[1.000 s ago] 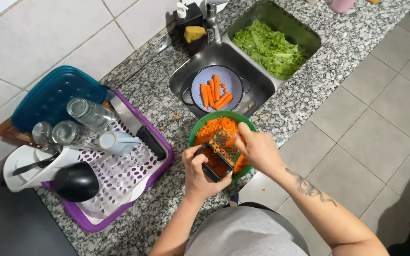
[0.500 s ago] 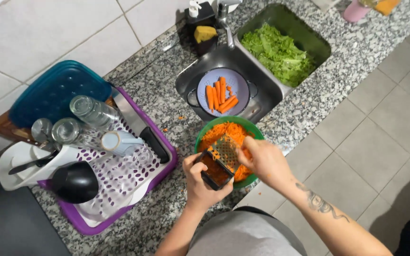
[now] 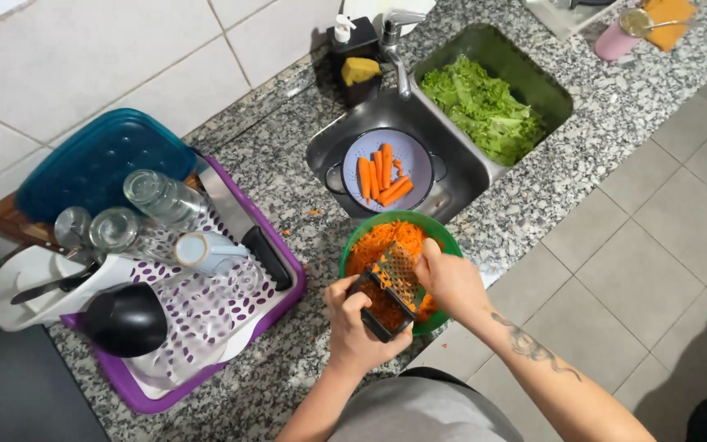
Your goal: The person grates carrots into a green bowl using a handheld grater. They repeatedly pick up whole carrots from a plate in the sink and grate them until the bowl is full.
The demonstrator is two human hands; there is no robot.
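A flat metal grater with a black handle [image 3: 390, 288] is held slanted over a round green plastic bowl [image 3: 443, 237] heaped with shredded orange carrot [image 3: 386, 239]. The left hand [image 3: 355, 326] is closed in a fist around the black handle at the grater's lower, nearer end. The grater's long axis runs up and away from that hand, toward the right hand [image 3: 450, 280] and the bowl's middle. The right hand is curled with its fingertips pressed together against the upper grating face; what is pinched beneath them cannot be told. Of the two, the right hand lies nearer the bowl. Beyond both hands, whole peeled carrots [image 3: 382, 176] lie in a lilac colander [image 3: 419, 160] set in the steel sink [image 3: 460, 176].
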